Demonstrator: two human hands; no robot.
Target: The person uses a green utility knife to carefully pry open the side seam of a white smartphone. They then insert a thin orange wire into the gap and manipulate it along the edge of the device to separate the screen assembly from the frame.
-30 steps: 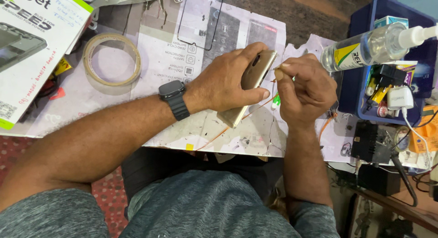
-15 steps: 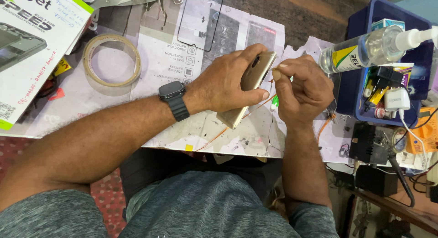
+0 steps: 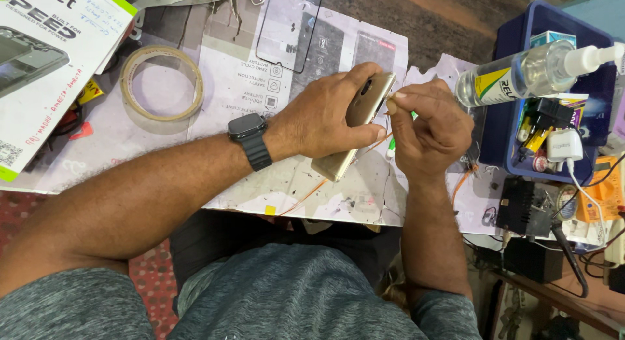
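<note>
My left hand point(image 3: 329, 115) grips a gold phone point(image 3: 363, 105) on its long edge, tilted upright above a paper-covered table point(image 3: 247, 92). A black watch point(image 3: 249, 139) is on that wrist. My right hand point(image 3: 433, 128) is closed around a thin tool with a green handle point(image 3: 392, 144), and its thumb and forefinger press against the phone's upper side edge. The tool's tip is hidden between the fingers and the phone.
A roll of clear tape point(image 3: 162, 84) lies to the left, next to a white printed box point(image 3: 45, 60). A dark glass panel point(image 3: 286, 27) lies at the back. On the right a blue tray point(image 3: 514, 86) holds a spray bottle point(image 3: 527, 70), chargers and cables.
My right hand has shifted slightly up against the phone's edge. The left hand keeps the phone in the same pose.
</note>
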